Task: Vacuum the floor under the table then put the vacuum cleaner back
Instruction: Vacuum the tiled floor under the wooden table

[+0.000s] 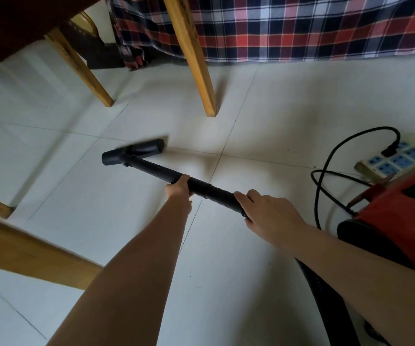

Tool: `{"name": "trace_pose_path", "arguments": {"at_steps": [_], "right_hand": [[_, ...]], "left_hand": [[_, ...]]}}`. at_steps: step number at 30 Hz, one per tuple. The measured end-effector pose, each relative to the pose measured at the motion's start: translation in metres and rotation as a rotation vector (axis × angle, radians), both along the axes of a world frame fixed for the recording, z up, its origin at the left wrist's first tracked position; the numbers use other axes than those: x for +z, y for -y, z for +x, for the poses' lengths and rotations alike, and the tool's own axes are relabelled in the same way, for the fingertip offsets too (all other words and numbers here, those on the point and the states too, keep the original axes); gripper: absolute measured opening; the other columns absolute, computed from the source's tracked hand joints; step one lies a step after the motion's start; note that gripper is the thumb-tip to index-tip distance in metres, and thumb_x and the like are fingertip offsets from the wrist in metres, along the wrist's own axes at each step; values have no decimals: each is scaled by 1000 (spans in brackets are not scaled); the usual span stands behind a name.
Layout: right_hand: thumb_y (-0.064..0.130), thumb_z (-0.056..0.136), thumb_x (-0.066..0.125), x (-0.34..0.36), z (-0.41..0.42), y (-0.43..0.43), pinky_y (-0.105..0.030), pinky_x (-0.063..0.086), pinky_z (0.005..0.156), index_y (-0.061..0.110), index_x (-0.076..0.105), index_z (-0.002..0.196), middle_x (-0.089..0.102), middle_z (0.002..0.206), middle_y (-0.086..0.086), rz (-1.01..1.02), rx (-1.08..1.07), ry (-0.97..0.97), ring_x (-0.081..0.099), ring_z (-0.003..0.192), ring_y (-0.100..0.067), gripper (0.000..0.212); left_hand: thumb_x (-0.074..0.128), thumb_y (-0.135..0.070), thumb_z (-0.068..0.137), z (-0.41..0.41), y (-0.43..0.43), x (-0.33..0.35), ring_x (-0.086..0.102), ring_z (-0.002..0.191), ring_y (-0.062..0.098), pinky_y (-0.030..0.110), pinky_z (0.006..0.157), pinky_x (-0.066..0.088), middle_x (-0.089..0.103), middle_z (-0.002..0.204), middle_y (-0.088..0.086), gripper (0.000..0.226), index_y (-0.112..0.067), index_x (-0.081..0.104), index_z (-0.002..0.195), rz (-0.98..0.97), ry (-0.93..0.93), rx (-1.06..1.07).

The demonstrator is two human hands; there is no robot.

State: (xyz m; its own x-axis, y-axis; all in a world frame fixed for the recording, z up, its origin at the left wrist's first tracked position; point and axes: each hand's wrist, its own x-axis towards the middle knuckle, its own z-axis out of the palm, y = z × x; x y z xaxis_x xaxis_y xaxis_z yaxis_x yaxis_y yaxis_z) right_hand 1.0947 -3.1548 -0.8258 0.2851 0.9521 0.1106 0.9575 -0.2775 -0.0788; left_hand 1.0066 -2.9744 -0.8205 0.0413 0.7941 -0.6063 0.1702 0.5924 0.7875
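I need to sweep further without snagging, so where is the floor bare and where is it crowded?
Bare tiles lie between the nozzle and the two wooden legs, and near the left hand. Crowded by the right hand: cord, power strip, red vacuum.

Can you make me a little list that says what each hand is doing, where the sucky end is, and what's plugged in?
left hand: grips the middle of the black tube
right hand: grips the tube's near end
nozzle: on the white tile floor, near the wooden legs
vacuum body: red, at right
black cord: plugged into the power strip
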Motion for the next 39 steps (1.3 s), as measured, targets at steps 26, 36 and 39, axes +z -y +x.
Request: {"name": "trace_pose_path", "arguments": {"at_steps": [26, 36, 39], "right_hand": [[17, 95, 42, 18, 21, -26, -29, 26, 52, 18, 27, 141, 52, 116, -3, -64, -149, -58, 56, 91, -23, 48], [17, 93, 46, 41, 12, 34, -32, 32, 72, 19, 35, 137, 51, 121, -2, -10, -289, -126, 51, 102, -24, 45], [12, 91, 50, 45, 5, 59, -34, 40, 76, 19, 35, 137, 52, 121, -2, -5, -311, -93, 52, 101, -23, 49]], "left_hand": [[53, -30, 93, 45, -58, -2, 59, 93, 25, 32, 80, 49, 63, 107, 9, 40, -7, 51, 126, 79, -86, 63], [51, -25, 93, 58, -9, 7, 60, 105, 22, 31, 82, 47, 60, 122, 6, 37, -12, 49, 127, 16, -69, -91], [48, -21, 95, 54, 21, 13, 56, 93, 16, 23, 78, 39, 59, 110, 4, 34, -11, 46, 128, 46, -35, -42]]}}
